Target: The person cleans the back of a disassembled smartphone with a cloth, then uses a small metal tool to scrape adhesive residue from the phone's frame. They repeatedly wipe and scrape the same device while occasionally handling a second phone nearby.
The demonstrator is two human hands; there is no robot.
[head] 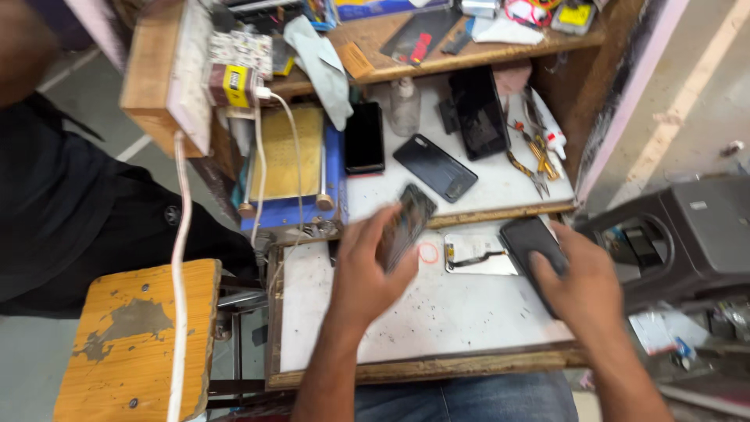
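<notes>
My left hand (367,270) grips a dark phone part (408,223), tilted up over the white work board (437,312). My right hand (582,281) rests on a black phone (530,238) at the board's right side and holds it. Between the two hands lie a silver phone frame (476,254) and a small red rubber ring (428,252), both flat on the board.
On the shelf behind lie two black phones (364,137) (434,166), a standing dark screen (478,112), a clear bottle (405,105), pliers (531,168) and a blue heating plate (291,160). A wooden stool (137,336) stands at left, a grey plastic stool (687,234) at right. A person in black (70,203) sits at left.
</notes>
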